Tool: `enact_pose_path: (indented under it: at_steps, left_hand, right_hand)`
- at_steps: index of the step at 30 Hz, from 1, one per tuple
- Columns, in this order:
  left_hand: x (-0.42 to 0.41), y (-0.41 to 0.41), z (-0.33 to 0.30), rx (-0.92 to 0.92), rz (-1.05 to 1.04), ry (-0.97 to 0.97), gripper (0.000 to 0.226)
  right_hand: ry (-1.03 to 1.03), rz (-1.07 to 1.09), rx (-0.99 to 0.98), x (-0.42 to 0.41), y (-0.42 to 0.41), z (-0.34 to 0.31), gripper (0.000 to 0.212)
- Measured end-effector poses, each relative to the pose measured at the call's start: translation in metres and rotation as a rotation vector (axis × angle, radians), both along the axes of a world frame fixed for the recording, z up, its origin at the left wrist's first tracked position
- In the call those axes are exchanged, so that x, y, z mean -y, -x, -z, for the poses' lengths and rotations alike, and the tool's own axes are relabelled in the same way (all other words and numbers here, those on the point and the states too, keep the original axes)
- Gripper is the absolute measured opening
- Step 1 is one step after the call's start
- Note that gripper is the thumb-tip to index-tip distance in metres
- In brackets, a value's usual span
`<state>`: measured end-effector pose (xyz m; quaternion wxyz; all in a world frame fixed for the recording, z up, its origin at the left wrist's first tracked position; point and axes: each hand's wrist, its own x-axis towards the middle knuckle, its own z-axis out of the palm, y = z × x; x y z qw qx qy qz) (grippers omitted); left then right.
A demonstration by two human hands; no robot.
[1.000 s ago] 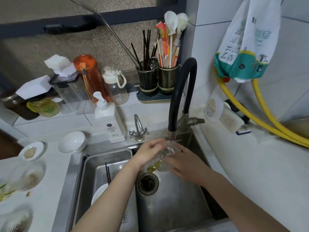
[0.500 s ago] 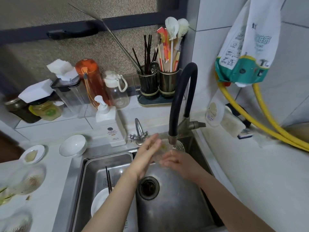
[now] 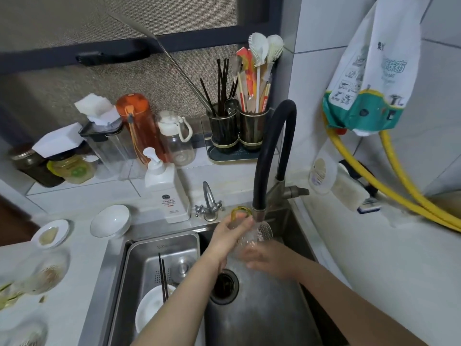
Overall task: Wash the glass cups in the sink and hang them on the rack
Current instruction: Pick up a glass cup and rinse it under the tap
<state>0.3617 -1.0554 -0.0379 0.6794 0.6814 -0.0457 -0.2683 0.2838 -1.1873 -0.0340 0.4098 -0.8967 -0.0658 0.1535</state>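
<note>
Head view | left hand (image 3: 230,237) grip curled round glass cup (image 3: 252,233) under faucet (image 3: 259,213) | right hand (image 3: 268,260) fingers spread loose below cup

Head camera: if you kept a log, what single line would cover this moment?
step: rinsing | glass cup under black faucet | left hand grips cup | right hand rubs its lower side | over sink | rack: not in view

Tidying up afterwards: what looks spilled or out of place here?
Greenish-yellow scraps and residue lie spilled on the counter left of the sink. Otherwise, the hands rinse a glass cup normally.
</note>
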Motion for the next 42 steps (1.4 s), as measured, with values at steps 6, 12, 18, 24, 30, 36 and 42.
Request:
enact_pose_path:
  at_steps: [6, 12, 18, 24, 30, 36, 42]
  left_hand:
    - [0.004, 0.012, 0.003, -0.282, 0.047, 0.262, 0.057]
    - [0.005, 0.001, -0.002, -0.322, 0.115, 0.081, 0.068]
    - [0.007, 0.002, 0.009, -0.246, 0.097, 0.215, 0.078]
    - [0.010, -0.001, 0.002, -0.228, 0.045, 0.008, 0.054]
    - [0.004, 0.009, 0.010, -0.233, 0.086, 0.180, 0.056]
    - [0.004, 0.001, 0.004, -0.274, 0.076, 0.052, 0.063]
    - [0.005, 0.005, 0.011, -0.227, 0.144, 0.101, 0.052]
  right_hand:
    - [-0.465, 0.249, -0.012, -0.006, -0.006, -0.004, 0.019]
    - [-0.095, -0.038, -0.039, -0.002, 0.002, -0.003, 0.028]
    - [-0.397, 0.283, 0.061, -0.001, 0.000, -0.009, 0.015]
    - [-0.362, 0.144, 0.042, -0.002, -0.006, -0.010, 0.017]
    - [-0.630, 0.366, -0.027, -0.002, -0.004, -0.005, 0.029]
    - [-0.332, 0.138, 0.041, -0.003, -0.006, -0.009, 0.018]
    - [-0.706, 0.519, -0.060, 0.003, -0.013, 0.000, 0.027]
